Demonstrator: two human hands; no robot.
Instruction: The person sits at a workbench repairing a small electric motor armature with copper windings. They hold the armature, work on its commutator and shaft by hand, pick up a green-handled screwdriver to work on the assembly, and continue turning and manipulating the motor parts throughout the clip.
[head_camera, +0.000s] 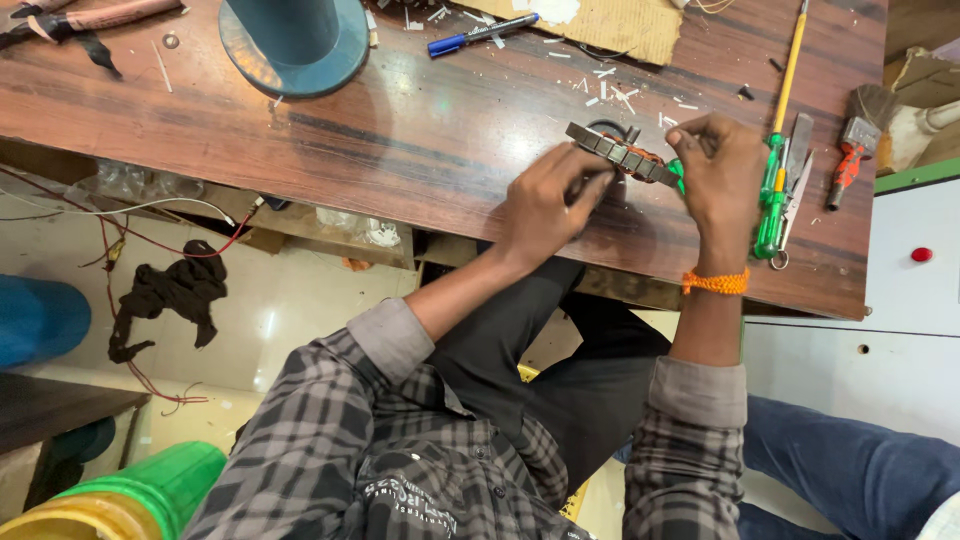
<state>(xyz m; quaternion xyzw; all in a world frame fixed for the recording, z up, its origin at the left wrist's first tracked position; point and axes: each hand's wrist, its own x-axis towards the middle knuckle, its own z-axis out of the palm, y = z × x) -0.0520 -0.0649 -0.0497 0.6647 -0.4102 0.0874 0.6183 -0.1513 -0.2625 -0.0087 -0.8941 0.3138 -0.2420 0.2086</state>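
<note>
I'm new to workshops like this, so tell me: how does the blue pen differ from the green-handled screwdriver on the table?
The blue pen is short and lies slantwise at the table's far edge, away from both hands. The green-handled screwdriver is longer, with a yellow shaft, and lies almost lengthwise just beside the right hand. Both lie flat on the wooden table, untouched.

Soft, even light is falling from above, gleaming as a pale glare patch on the desk (420, 110) near its middle. Shadows are lying faint. Focus is holding sharp; edges are bending slightly toward the corners.
</note>
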